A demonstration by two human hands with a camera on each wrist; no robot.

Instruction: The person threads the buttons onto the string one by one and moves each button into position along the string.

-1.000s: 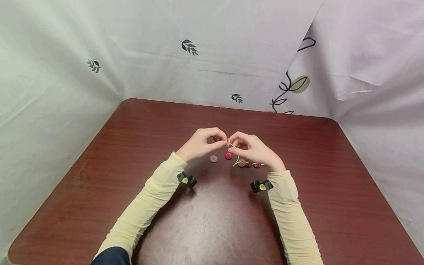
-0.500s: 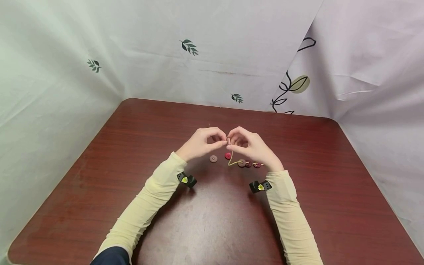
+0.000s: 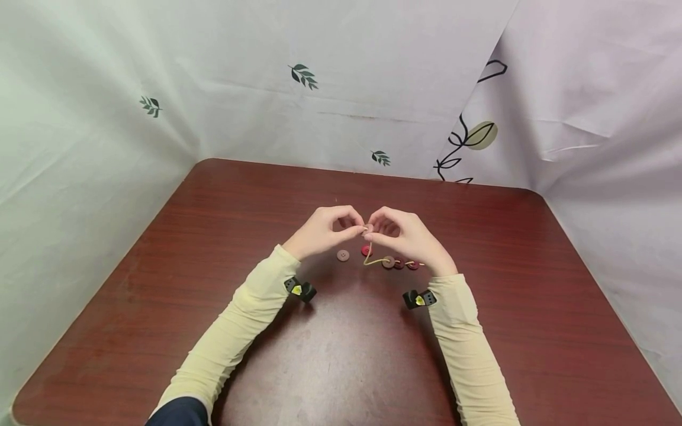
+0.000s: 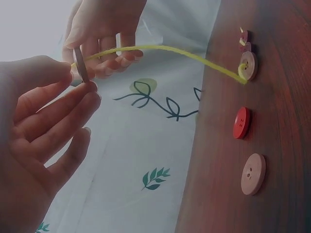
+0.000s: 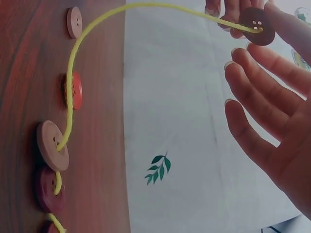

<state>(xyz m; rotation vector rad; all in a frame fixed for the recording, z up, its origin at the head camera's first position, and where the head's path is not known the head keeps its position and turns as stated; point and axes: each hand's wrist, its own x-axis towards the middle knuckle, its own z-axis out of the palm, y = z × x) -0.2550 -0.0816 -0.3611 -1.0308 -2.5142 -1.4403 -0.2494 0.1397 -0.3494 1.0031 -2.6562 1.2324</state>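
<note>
In the head view, my two hands meet above the middle of the table. The right hand (image 3: 405,236) pinches a brownish-pink button (image 5: 257,26) at its edge. A yellow string (image 5: 141,5) runs through one of that button's holes. My left hand (image 3: 333,231) has thumb and forefinger at the button's other face, pinching the short string end there. From the button the string droops to the table, where it passes through a brownish button (image 3: 388,262) and darker red buttons (image 3: 413,265). A loose bright red button (image 4: 241,123) and a pink button (image 4: 253,174) lie below the hands.
The dark red-brown wooden table (image 3: 341,355) stands against pale cloth (image 3: 240,71) printed with leaves at the back and sides. Each sleeve wears a small black wrist camera (image 3: 300,290).
My right hand has shifted from the string to the button, which has turned to show its face. The left fingers now hold the string end. The string hangs in a longer curve to the table.
</note>
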